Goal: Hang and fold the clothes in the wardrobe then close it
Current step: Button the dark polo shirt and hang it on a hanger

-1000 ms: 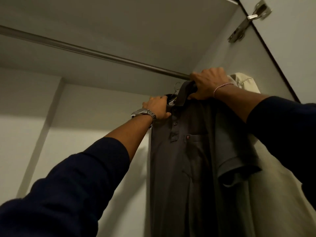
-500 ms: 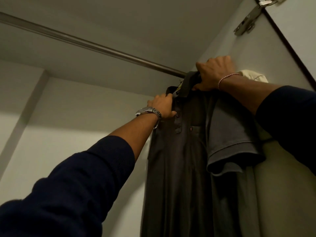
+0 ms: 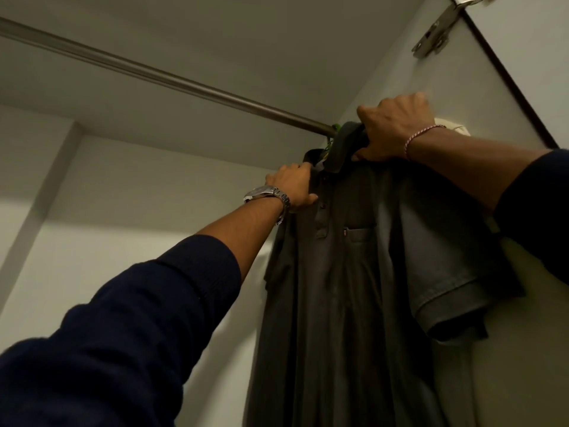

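A dark grey polo shirt (image 3: 348, 272) hangs at the right end of the metal wardrobe rail (image 3: 172, 80), on a hanger with a bit of green (image 3: 336, 127) showing at the hook. My left hand (image 3: 292, 188), with a wristwatch, grips the shirt's left shoulder near the collar. Up at the rail, my right hand (image 3: 391, 131), with a thread bracelet, is closed on the collar and right shoulder. A beige garment (image 3: 455, 129) peeks out behind my right wrist against the side wall.
The wardrobe's side wall (image 3: 462, 75) stands close on the right, with a metal door hinge (image 3: 437, 32) at the top corner. The rail runs bare to the left. The back wall (image 3: 123, 211) is pale.
The view has tilted a little further upward. Both hands keep their hold on the shirt and have shifted it slightly along the rail toward the right wall.
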